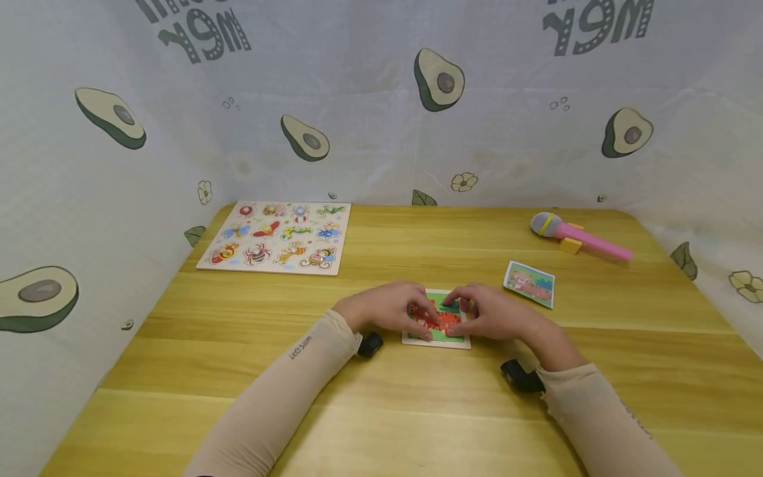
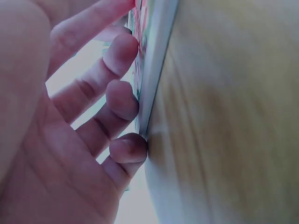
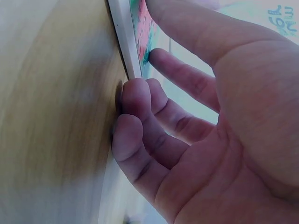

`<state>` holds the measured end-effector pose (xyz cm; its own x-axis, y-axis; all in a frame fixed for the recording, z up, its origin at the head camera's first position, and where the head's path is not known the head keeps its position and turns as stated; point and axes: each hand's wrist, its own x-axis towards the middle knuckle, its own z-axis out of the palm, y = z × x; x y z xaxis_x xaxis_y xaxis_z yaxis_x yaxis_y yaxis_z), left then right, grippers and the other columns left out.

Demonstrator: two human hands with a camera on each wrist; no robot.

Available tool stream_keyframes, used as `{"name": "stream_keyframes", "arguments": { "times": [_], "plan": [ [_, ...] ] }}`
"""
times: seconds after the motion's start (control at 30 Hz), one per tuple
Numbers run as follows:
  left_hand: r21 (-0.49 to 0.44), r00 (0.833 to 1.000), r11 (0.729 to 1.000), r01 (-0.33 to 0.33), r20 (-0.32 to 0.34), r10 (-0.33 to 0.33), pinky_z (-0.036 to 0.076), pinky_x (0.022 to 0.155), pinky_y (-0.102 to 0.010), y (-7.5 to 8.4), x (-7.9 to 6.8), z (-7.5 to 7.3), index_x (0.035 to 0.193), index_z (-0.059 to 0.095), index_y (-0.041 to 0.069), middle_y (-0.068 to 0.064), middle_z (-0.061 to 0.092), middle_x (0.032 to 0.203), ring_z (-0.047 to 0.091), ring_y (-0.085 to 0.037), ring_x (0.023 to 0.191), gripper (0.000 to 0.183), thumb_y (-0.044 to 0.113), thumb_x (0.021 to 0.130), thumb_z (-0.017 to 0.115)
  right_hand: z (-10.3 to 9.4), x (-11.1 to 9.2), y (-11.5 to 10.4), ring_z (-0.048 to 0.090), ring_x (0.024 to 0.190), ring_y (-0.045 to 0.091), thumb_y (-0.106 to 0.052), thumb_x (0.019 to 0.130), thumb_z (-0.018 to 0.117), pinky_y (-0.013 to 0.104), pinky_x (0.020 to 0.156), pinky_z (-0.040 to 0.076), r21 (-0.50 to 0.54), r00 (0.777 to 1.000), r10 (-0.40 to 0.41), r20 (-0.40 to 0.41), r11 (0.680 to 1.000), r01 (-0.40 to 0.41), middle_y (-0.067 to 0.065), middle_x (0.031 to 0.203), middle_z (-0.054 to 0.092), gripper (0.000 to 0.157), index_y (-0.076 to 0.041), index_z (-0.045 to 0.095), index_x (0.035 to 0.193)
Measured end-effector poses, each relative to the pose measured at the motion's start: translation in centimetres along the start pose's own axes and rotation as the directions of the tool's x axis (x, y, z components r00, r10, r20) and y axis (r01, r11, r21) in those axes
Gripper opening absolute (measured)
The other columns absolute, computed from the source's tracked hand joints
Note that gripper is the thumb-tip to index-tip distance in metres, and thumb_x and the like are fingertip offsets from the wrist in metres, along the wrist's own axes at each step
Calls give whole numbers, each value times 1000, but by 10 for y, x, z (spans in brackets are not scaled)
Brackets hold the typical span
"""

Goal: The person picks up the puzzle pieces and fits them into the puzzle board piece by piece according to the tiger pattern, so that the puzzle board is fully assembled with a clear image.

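Observation:
A small flat picture puzzle (image 1: 438, 342), with a red-orange figure on green inside a pale rim, lies on the table in front of me. My left hand (image 1: 393, 310) reaches over it from the left, fingers loosely bent, thumb and fingertips touching the picture. In the left wrist view, the other fingertips rest along the board's edge (image 2: 158, 60). From the right, my right hand (image 1: 499, 316) touches the picture with thumb and index finger. The right wrist view shows its remaining fingers (image 3: 128, 135) beside the board's edge, against the tabletop. Both hands partly hide the picture.
Behind the right hand lies a card (image 1: 529, 283) with a pink animal on it. A pink toy microphone (image 1: 596, 245) sits at the back right, with yellow blocks by it. At the back left is an insect peg board (image 1: 277, 238). A printed cloth (image 1: 369, 79) hangs behind.

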<state>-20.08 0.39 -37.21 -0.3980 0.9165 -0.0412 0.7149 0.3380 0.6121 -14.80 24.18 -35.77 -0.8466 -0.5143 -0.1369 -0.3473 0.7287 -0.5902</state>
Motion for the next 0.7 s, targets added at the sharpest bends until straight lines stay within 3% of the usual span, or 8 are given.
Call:
{"name": "stream_keyframes", "arguments": {
  "times": [0.3,0.7],
  "plan": [
    [9,999,999,37,-1,-37,44,77,-21,0,0,0,105,80,21,7,61,95,52,-8,86,21,33,88,81,1,2,-4,47,71,17,-33,85,83,31,64,41,3,1000,19,-14,1000,-19,5,85,51,46,-3,66,115],
    [47,999,998,32,-33,-31,44,69,-20,2,0,-2,98,80,19,7,61,87,53,-8,79,21,35,85,83,4,3,-6,47,71,18,-31,85,83,31,63,41,1,999,28,-29,1000,-28,5,85,53,43,-4,66,115]
  ]
}}
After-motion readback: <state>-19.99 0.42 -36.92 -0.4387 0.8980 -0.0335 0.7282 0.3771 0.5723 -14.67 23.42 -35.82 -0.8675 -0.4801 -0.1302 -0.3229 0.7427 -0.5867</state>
